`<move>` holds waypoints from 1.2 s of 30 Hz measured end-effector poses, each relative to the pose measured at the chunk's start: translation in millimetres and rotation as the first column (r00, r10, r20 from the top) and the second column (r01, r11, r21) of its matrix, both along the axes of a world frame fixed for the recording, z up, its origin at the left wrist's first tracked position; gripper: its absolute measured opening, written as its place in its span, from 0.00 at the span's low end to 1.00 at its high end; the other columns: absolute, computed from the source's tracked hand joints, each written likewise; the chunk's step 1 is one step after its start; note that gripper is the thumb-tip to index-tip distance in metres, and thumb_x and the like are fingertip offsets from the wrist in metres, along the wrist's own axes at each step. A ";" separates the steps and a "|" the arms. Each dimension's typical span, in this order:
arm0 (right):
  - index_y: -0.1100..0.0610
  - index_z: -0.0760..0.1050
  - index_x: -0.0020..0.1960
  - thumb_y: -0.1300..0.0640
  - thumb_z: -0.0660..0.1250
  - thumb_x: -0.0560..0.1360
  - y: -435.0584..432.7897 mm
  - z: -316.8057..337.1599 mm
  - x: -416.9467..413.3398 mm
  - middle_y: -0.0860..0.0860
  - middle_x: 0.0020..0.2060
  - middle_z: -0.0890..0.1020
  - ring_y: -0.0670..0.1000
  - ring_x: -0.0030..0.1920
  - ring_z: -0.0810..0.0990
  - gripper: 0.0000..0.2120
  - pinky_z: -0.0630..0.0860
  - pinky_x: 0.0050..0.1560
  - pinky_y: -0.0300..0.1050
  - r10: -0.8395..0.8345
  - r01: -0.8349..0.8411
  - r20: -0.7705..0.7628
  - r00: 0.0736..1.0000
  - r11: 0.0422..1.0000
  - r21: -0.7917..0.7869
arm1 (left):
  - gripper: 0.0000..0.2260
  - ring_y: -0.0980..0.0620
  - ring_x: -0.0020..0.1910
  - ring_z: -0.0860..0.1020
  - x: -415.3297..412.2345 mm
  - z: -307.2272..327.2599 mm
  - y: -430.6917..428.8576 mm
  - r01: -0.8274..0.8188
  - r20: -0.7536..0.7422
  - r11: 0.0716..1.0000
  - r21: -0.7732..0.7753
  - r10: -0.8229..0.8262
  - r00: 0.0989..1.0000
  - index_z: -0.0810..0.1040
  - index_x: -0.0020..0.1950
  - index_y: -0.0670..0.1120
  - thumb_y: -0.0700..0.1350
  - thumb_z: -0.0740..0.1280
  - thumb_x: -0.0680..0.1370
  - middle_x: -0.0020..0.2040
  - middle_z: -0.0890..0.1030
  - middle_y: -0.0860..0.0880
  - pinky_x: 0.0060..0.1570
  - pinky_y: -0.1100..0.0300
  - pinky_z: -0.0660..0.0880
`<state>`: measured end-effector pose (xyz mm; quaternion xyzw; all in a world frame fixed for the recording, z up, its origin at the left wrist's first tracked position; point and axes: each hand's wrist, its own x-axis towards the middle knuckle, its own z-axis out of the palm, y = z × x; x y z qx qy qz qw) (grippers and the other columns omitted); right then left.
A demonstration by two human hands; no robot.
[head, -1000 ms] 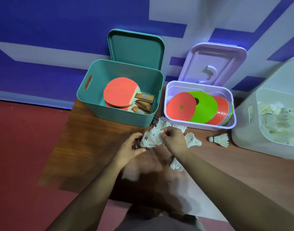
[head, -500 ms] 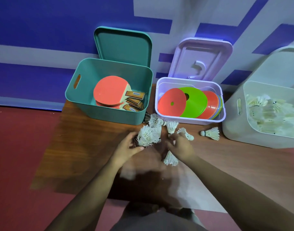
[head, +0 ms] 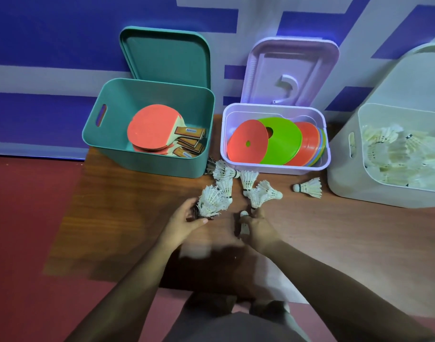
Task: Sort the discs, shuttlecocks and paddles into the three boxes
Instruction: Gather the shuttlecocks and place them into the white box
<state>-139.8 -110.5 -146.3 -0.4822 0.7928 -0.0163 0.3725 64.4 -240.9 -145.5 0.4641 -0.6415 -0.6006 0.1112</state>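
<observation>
Fingers (head: 199, 221) clutch shuttlecocks (head: 212, 202): left hand (head: 180, 224) bunch, right hand (head: 259, 229) one.

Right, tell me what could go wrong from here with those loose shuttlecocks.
1. The left hand grips a splayed bunch of shuttlecocks; adding more could let some slip out or bend feathers.
2. The right hand only pinches a single shuttlecock; it might drop on the way to the white box.
3. The lone shuttlecock lies apart from the others and could be missed.
</observation>
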 end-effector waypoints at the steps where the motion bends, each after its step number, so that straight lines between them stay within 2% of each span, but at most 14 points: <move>1: 0.51 0.75 0.64 0.55 0.71 0.71 0.6 2.1 -4.2 0.55 0.61 0.65 0.57 0.57 0.77 0.22 0.72 0.62 0.42 -0.033 0.033 0.026 0.999 0.999 -0.014 | 0.27 0.60 0.56 0.79 -2.2 1.1 2.0 -0.002 0.001 1.000 0.004 0.002 1.000 0.72 0.64 0.52 0.33 0.75 0.70 0.59 0.80 0.56 0.61 0.65 0.71; 3: 0.49 0.76 0.63 0.55 0.69 0.71 0.6 10.3 -16.5 0.55 0.58 0.71 0.52 0.53 0.79 0.20 0.70 0.57 0.36 -0.102 0.112 0.136 0.985 0.992 -0.065 | 0.27 0.64 0.53 0.79 -6.7 3.5 5.1 -0.006 0.013 1.000 0.002 0.006 1.000 0.71 0.64 0.50 0.32 0.74 0.70 0.58 0.80 0.54 0.58 0.70 0.71; 5: 0.45 0.78 0.57 0.54 0.67 0.69 -3.1 26.9 -30.7 0.56 0.53 0.79 0.48 0.47 0.81 0.17 0.75 0.58 0.40 -0.216 0.268 0.320 0.922 0.954 -0.130 | 0.27 0.61 0.53 0.79 -13.8 7.8 8.9 -0.015 0.026 1.000 -0.014 0.016 1.000 0.71 0.64 0.50 0.31 0.74 0.70 0.58 0.80 0.52 0.55 0.73 0.70; 8: 0.57 0.81 0.51 0.67 0.63 0.73 -12.4 70.5 -54.8 0.53 0.40 0.81 0.45 0.36 0.78 0.12 0.76 0.42 0.33 -0.331 0.522 0.564 0.756 0.825 -0.216 | 0.27 0.55 0.55 0.78 -27.5 16.5 12.5 -0.021 0.054 0.999 -0.046 0.023 0.998 0.72 0.65 0.47 0.31 0.74 0.70 0.60 0.79 0.49 0.52 0.75 0.71; 11: 0.57 0.82 0.51 0.68 0.61 0.76 -19.0 117.9 -83.2 0.51 0.47 0.83 0.45 0.44 0.78 0.13 0.74 0.49 0.37 -0.216 0.502 0.615 0.758 0.796 -0.339 | 0.27 0.53 0.56 0.79 -45.9 32.7 18.3 -0.027 0.059 0.995 -0.094 0.033 0.998 0.72 0.64 0.49 0.33 0.75 0.70 0.62 0.78 0.47 0.54 0.71 0.72; 14: 0.53 0.83 0.49 0.62 0.60 0.73 -15.0 143.8 -104.6 0.58 0.51 0.82 0.50 0.47 0.78 0.14 0.72 0.51 0.45 -0.081 0.354 0.601 0.795 0.867 -0.351 | 0.27 0.54 0.58 0.79 -69.6 51.2 27.8 -0.025 0.029 0.993 -0.120 0.028 0.999 0.73 0.64 0.47 0.32 0.75 0.69 0.62 0.79 0.46 0.58 0.67 0.72; 17: 0.48 0.81 0.49 0.54 0.60 0.68 -6.0 160.6 -126.6 0.62 0.49 0.81 0.57 0.42 0.77 0.14 0.72 0.46 0.46 0.014 0.211 0.555 0.832 0.917 -0.338 | 0.25 0.66 0.55 0.77 -102.7 74.2 41.6 0.001 -0.001 0.987 -0.159 -0.001 1.000 0.74 0.63 0.47 0.31 0.75 0.69 0.59 0.79 0.53 0.57 0.71 0.70; 19: 0.48 0.77 0.52 0.56 0.65 0.69 6.9 165.7 -144.8 0.57 0.48 0.81 0.47 0.39 0.76 0.13 0.73 0.42 0.45 0.045 0.170 0.509 0.860 0.914 -0.368 | 0.24 0.68 0.53 0.77 -128.3 90.7 52.7 0.029 -0.020 0.976 -0.218 -0.034 0.999 0.75 0.61 0.49 0.32 0.75 0.69 0.55 0.80 0.61 0.55 0.73 0.69; 21: 0.53 0.72 0.55 0.61 0.70 0.71 20.8 167.0 -165.5 0.52 0.46 0.78 0.41 0.35 0.72 0.15 0.70 0.39 0.40 -0.009 0.247 0.499 0.867 0.877 -0.413 | 0.23 0.69 0.51 0.76 -153.9 104.5 63.5 0.045 -0.037 0.960 -0.277 -0.057 0.998 0.77 0.60 0.49 0.32 0.75 0.69 0.51 0.80 0.67 0.52 0.76 0.68; 24: 0.58 0.68 0.53 0.62 0.73 0.71 42.8 173.5 -194.2 0.48 0.43 0.73 0.41 0.32 0.71 0.17 0.72 0.36 0.36 -0.160 0.463 0.550 0.820 0.750 -0.472 | 0.23 0.71 0.50 0.74 -193.8 122.6 74.6 0.051 -0.050 0.931 -0.360 -0.074 0.996 0.77 0.60 0.55 0.37 0.76 0.69 0.51 0.79 0.66 0.51 0.76 0.67; 26: 0.59 0.69 0.51 0.62 0.73 0.72 57.4 180.6 -217.5 0.49 0.40 0.73 0.40 0.31 0.71 0.14 0.72 0.36 0.34 -0.218 0.563 0.582 0.784 0.644 -0.518 | 0.24 0.73 0.50 0.72 -225.9 134.6 80.8 0.059 -0.065 0.919 -0.390 -0.092 0.994 0.75 0.60 0.58 0.40 0.77 0.70 0.54 0.76 0.65 0.52 0.76 0.67; 28: 0.59 0.72 0.48 0.62 0.71 0.74 71.6 188.1 -242.9 0.48 0.38 0.75 0.41 0.34 0.72 0.08 0.71 0.38 0.32 -0.262 0.600 0.568 0.780 0.570 -0.562 | 0.23 0.73 0.51 0.72 -261.0 147.1 88.1 0.078 -0.089 0.898 -0.434 -0.129 0.988 0.75 0.62 0.54 0.40 0.76 0.70 0.56 0.76 0.63 0.54 0.77 0.66; 32: 0.56 0.76 0.48 0.58 0.66 0.78 101.8 195.3 -297.3 0.51 0.43 0.82 0.51 0.43 0.79 0.02 0.75 0.45 0.44 -0.338 0.603 0.503 0.796 0.521 -0.604 | 0.22 0.71 0.51 0.74 -331.8 165.0 101.6 0.140 -0.089 0.846 -0.514 -0.215 0.973 0.75 0.60 0.51 0.40 0.76 0.69 0.54 0.78 0.59 0.55 0.74 0.67; 36: 0.53 0.75 0.55 0.49 0.63 0.79 132.0 192.9 -342.6 0.47 0.46 0.81 0.46 0.47 0.78 0.09 0.72 0.50 0.40 -0.443 0.669 0.501 0.743 0.492 -0.557 | 0.21 0.60 0.53 0.77 -396.3 164.5 109.3 0.253 -0.005 0.780 -0.572 -0.311 0.950 0.76 0.58 0.53 0.43 0.76 0.68 0.53 0.79 0.57 0.56 0.66 0.71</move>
